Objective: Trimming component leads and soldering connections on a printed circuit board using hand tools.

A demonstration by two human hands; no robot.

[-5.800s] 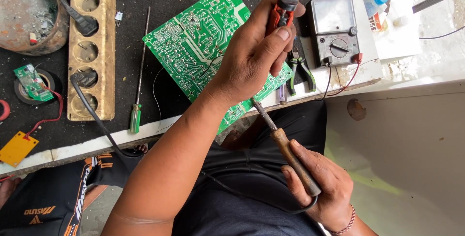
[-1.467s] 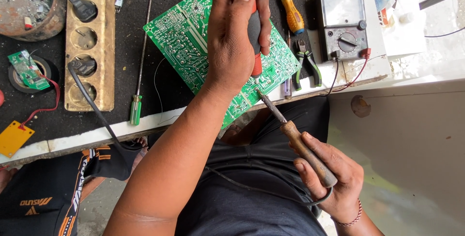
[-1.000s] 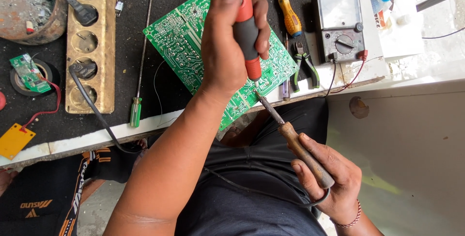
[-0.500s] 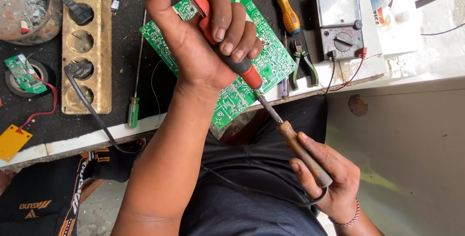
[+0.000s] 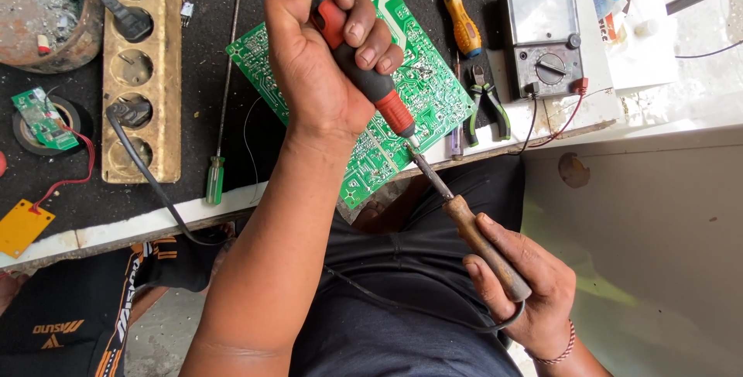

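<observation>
Gripping red pump (image 5: 364, 59) in left fist (image 5: 321, 67), right hand (image 5: 526, 284) wrapped iron (image 5: 464, 218); tips (image 5: 412, 145) met over board (image 5: 418, 83), best kept steady.

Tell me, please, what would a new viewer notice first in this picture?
First, the left hand at top centre, gripping a red and black tool over the green circuit board. Next, the right hand, lower right, holding a wooden-handled soldering iron whose tip meets the tool's tip at the board's edge.
</observation>
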